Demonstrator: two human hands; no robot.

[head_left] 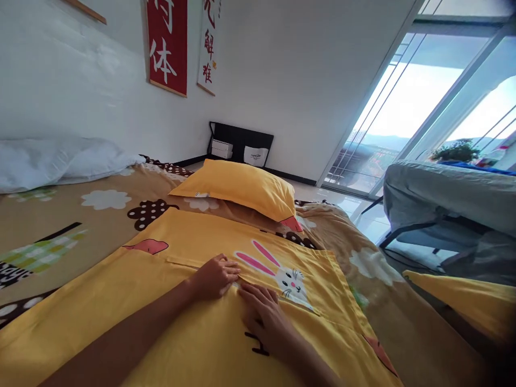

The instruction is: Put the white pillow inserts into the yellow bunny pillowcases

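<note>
A yellow duvet cover with a white rabbit print lies spread over the bed, running out of view at the bottom. A long slit or seam crosses its middle, just below the rabbit. My left hand is on this seam, its fingers closed together over the fabric edge. Close to its right, my right hand is bent over the same edge, the fingers curled and the thumb side slightly blurred. The hands almost meet, and a small pale spot shows between them. What lies under the fingertips is hidden.
A yellow pillow rests beyond the cover on the brown patterned bedsheet. White bedding is heaped at the left. Another bed stands right, near the glass door. Yellow fabric shows at the lower right.
</note>
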